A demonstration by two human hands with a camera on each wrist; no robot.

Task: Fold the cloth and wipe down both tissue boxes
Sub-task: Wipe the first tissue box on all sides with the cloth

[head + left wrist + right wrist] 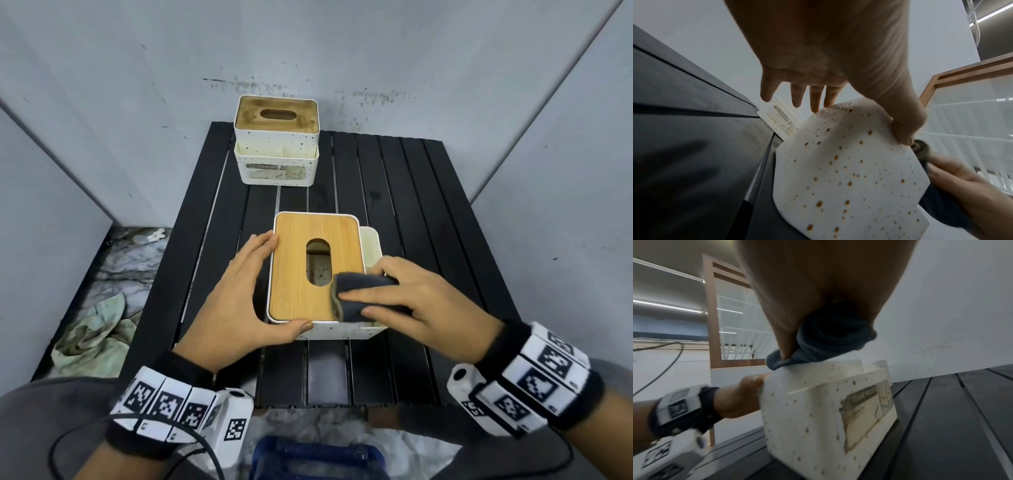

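Observation:
The near tissue box, white, speckled, with a bamboo lid, stands mid-table. My left hand braces it, with straight fingers along its left side and the thumb against its front corner; the left wrist view shows this hand on the box. My right hand grips a folded dark grey cloth on the lid's near right part, beside the slot. In the right wrist view the cloth sits on the box's top edge. A second, dirtier tissue box stands at the table's far edge.
The black slatted table is boxed in by grey walls at the back and both sides. A crumpled pale green rag lies on the floor to the left. A blue object sits below the table's near edge.

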